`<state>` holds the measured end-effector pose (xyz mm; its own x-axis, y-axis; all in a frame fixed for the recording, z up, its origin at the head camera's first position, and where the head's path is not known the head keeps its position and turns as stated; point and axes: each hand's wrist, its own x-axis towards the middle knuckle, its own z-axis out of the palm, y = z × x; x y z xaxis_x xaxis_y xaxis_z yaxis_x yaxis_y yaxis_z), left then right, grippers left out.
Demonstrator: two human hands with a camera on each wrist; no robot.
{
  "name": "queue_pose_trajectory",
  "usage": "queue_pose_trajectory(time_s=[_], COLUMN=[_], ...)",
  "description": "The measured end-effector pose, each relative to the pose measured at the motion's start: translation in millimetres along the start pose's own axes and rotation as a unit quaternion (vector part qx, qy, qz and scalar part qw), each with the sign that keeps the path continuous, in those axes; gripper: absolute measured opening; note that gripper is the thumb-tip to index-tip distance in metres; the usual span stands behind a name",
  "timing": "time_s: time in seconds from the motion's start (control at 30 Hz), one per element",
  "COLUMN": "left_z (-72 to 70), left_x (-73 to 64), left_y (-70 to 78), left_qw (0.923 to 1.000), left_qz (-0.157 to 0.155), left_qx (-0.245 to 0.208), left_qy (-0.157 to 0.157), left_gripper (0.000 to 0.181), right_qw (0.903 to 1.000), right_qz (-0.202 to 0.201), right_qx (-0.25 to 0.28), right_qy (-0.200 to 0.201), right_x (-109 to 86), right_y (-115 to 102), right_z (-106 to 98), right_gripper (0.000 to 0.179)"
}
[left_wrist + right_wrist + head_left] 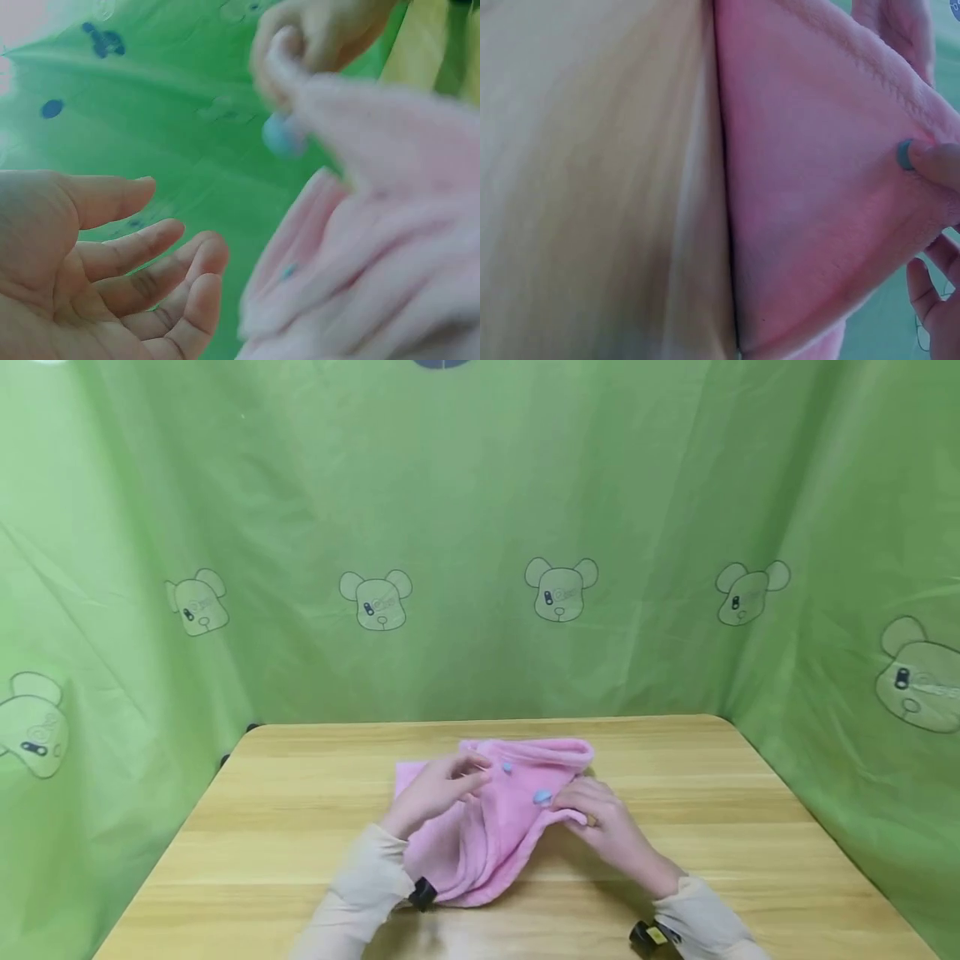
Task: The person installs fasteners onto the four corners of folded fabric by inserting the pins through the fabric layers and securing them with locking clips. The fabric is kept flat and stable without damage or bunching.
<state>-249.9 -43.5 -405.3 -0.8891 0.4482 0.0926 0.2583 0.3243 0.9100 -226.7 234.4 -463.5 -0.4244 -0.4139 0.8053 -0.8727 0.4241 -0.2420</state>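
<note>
A pink plush cloth (513, 818) with a stitched hem lies partly folded on the table, its right part lifted. Two blue buttons (542, 797) show on it in the head view. My right hand (603, 822) pinches the cloth's right edge beside the larger button; in the right wrist view the thumb (941, 161) presses right at that button's edge. Over the cloth's left part, my left hand (442, 789) hovers with loosely bent fingers and holds nothing. The left wrist view shows that palm (52, 285) apart from the cloth, which is blurred there.
The wooden table (300, 810) has a light grain and rounded far corners. Green curtains (465, 668) printed with bear heads hang behind it and along both sides. Each wrist carries a small black camera (422, 894).
</note>
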Motion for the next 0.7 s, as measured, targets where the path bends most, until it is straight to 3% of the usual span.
queue_pose_trajectory(time_s=[0.17,0.33,0.47,0.7], left_z=[-41.5,-71.8,-79.3,-76.2], left_x=[-7.1,-6.1,-2.4,5.6], left_y=[-10.9,-34.5,-57.4,-92.9], left_qw=[0.9955,0.9823,0.9718,0.9629], left_qz=[-0.024,-0.078,-0.114,-0.156], left_qx=[0.0,-0.038,-0.052,-0.016], left_qy=[0.092,0.166,0.2,0.22], left_gripper=[0.032,0.032,0.033,0.04], right_qw=[0.999,0.996,0.9947,0.9904], right_qz=[0.003,-0.003,-0.027,-0.028], right_qx=[-0.004,-0.02,-0.016,-0.001], right_qy=[-0.045,-0.087,-0.098,-0.136], right_x=[-3.1,-6.3,-11.2,-25.6], right_y=[-2,-3,-1,-2], right_z=[-11,-23,-30,-36], right_gripper=[0.03,0.028,0.022,0.024])
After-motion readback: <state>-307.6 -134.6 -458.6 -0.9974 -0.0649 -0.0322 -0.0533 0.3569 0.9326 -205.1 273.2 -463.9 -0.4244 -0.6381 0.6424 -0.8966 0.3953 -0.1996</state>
